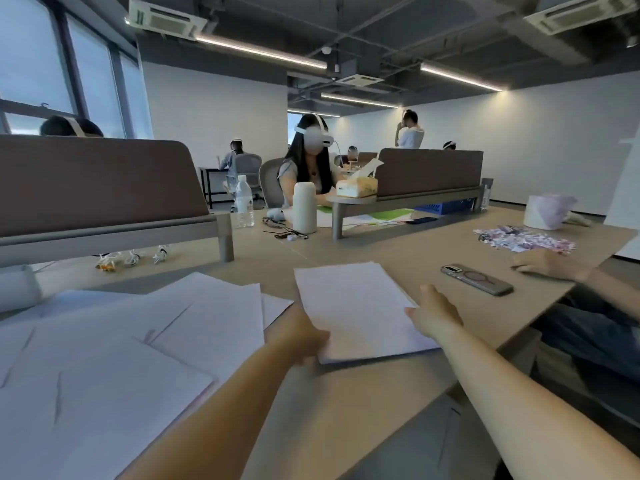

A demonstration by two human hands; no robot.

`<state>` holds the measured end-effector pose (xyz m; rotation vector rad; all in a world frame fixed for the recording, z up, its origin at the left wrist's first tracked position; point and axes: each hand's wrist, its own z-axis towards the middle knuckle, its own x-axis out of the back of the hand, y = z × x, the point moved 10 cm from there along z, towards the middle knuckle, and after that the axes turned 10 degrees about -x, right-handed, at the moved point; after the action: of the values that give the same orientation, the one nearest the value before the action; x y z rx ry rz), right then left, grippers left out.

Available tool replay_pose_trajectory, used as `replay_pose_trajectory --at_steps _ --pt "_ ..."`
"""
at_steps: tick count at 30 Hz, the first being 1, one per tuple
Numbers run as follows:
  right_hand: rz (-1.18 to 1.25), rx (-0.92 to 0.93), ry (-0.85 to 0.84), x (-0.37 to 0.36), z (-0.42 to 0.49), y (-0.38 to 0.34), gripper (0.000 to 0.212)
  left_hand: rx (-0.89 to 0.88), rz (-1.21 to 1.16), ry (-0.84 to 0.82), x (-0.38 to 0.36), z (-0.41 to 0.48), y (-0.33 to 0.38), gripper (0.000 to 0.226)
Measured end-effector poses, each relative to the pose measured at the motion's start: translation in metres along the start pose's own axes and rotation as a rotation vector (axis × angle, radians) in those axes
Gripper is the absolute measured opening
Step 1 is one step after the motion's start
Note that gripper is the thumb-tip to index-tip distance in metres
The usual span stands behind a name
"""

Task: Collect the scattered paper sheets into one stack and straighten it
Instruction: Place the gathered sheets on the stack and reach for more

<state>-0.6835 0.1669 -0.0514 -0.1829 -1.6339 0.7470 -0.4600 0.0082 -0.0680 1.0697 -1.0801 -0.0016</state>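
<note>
Our left hand (301, 336) grips the near left corner of a white sheet (356, 306) lying on the desk (346, 410), with its fingers (320, 337) curled onto the edge. Our right hand (434, 315) sits at the sheet's right edge, thumb raised; we cannot tell whether its fingers close on the paper. The sheet's long axis runs away from us, between both hands. The scattered sheets (173, 323) lie overlapped just left of the left fingers, so that hand is nearer to them.
</note>
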Motion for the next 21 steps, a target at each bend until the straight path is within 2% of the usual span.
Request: replay_pose_trajectory --at_steps 3,7,10,11,13,17,21 --pt "-0.089 -0.012 -0.034 -0.012 0.001 0.009 0.057 0.004 0.036 -0.029 -0.007 0.004 0.001 0.024" --pt "-0.130 0.029 0.053 -0.005 -0.009 -0.005 0.052 0.017 0.010 -0.068 -0.006 0.003 0.002 0.034" --pt "-0.054 0.107 0.056 -0.005 -0.027 -0.033 0.051 -0.015 -0.026 -0.044 0.008 -0.004 -0.003 0.024" --pt "-0.028 0.148 0.042 -0.008 -0.035 -0.045 0.050 -0.021 -0.023 -0.030 0.017 -0.009 -0.008 0.028" --pt "0.022 0.238 -0.016 -0.022 -0.054 -0.075 0.044 -0.015 -0.004 0.032 0.043 -0.025 -0.024 0.052" --pt "0.125 0.429 -0.177 -0.070 -0.110 -0.136 0.031 -0.002 0.127 0.183 0.106 -0.066 -0.073 0.056" --pt "0.109 0.556 -0.396 -0.136 -0.176 -0.192 0.048 0.143 0.371 0.230 0.170 -0.123 -0.143 0.062"
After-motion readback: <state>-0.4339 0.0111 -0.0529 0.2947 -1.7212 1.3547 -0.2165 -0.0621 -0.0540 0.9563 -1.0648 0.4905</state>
